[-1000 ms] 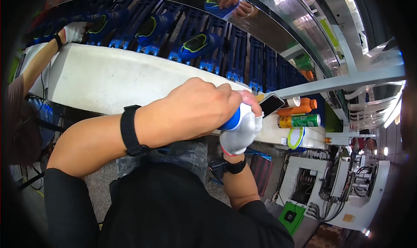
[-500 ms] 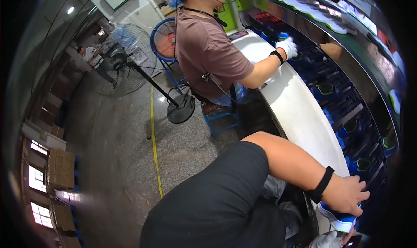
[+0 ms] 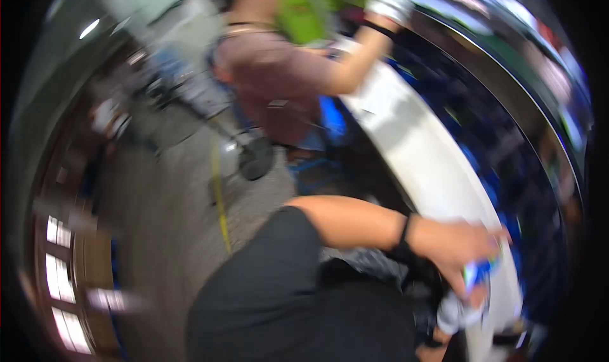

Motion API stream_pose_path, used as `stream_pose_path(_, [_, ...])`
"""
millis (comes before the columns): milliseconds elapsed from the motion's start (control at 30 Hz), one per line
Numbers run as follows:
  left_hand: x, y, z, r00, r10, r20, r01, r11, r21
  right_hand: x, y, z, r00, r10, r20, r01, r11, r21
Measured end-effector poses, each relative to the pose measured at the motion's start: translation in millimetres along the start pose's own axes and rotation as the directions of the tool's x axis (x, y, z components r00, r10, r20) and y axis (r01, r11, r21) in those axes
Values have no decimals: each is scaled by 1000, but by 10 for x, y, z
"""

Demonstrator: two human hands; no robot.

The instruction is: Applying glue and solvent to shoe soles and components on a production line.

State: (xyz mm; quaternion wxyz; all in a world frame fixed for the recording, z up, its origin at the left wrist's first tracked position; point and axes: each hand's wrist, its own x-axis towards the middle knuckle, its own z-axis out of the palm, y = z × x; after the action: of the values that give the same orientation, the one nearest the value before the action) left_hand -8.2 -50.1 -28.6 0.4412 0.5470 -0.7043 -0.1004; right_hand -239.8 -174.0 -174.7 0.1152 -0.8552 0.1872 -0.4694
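Blurred by motion, a blue shoe with a white sole is held over the near end of the white worktop. My left hand, bare with a black wristband, curls round the shoe from above, thumb on its near side. Against the shoe's lower end is my right hand, in a white glove with bare fingertips, its fingers bent onto it. Smear and overlap hide part of the shoe and of both grips.
A co-worker sits farther along the worktop, one white-gloved hand raised toward the shelf. Beside the worktop runs a dark rack with blue items. A standing fan and a yellow floor line lie to the left.
My left hand and the shoe have moved up and left, nearer to me; the gloved right hand has come further into view. The co-worker's hand has risen from the rack. The view has shifted.
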Motion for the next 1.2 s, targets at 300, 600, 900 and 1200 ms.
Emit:
stream_pose_path(300, [-382,-122,-256,974,-183,132,167,978,122,608,-366,-83,967,74,243,-151,936,318])
stream_pose_path(600, [-528,-75,-82,971,-224,79,213,969,124,572,-176,-120,886,170,432,-322,895,309])
stream_pose_path(900, [-338,106,-85,951,-307,45,289,929,231,246,-179,-87,988,-127,88,93,945,313])
stream_pose_path(1200, [-229,119,-106,964,-237,122,200,945,258,549,-51,-245,914,207,349,-364,800,477])
